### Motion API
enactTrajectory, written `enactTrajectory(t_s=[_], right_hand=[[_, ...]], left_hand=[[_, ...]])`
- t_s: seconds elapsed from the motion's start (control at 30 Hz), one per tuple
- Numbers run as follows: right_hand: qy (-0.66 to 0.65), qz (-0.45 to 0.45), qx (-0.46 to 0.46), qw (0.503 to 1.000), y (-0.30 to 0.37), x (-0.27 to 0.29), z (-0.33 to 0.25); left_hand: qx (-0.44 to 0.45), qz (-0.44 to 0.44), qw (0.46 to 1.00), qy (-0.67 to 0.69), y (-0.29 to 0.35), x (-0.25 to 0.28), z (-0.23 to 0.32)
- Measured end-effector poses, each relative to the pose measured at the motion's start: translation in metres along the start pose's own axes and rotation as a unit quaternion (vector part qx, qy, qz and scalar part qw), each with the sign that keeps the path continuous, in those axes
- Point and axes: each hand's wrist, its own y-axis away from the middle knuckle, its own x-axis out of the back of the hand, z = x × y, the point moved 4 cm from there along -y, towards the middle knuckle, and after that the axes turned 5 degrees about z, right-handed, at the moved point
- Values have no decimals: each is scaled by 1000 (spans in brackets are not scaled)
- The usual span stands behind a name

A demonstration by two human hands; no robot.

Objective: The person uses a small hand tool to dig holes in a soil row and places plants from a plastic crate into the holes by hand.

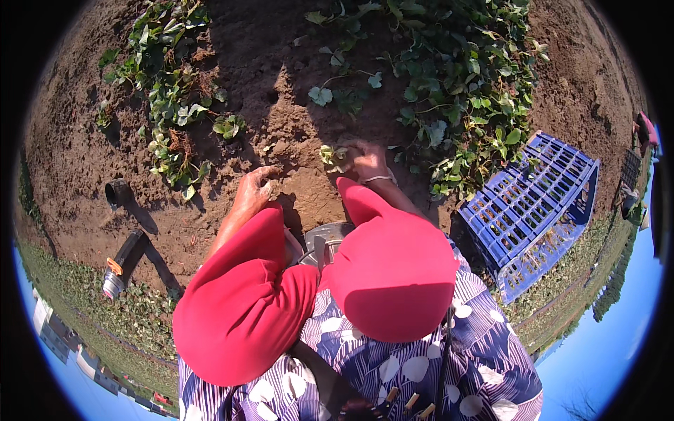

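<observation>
My right hand [368,163] is low over the brown soil [295,147], its fingers closed on a small leafy strawberry plant [332,158] with pale green leaves. A light band circles that wrist. To its left, my left hand [254,189] hovers by the soil with thumb and fingers apart and nothing visible between them. Both hands look dusty with earth. Between them lies a smoothed, lighter patch of ground. Under my arms, a round dark metal-like object [328,237] shows partly, mostly covered by red cloth [393,274].
A blue plastic crate [526,203] rests tilted on the right. Dense strawberry plants [477,91] grow beyond it, with another row [172,98] at the far left. A black pot [118,193] and a dark bottle-like object with an orange part [126,259] are on the left.
</observation>
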Motion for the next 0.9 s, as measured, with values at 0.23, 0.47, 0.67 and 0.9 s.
enactTrajectory(t_s=[0.23, 0.47, 0.67, 0.9], right_hand=[[114, 35, 166, 979, -27, 33, -2], [18, 150, 79, 985, -38, 56, -3], [-98, 114, -70, 986, -29, 62, 16], [82, 25, 139, 987, -33, 48, 7]], left_hand=[[-44, 2, 999, -14, -10, -4, -14], [-54, -16, 998, -8, -13, -8, 4], [-46, -16, 999, 15, -13, -12, 6], [-45, -20, 998, 41, -17, -12, 8]])
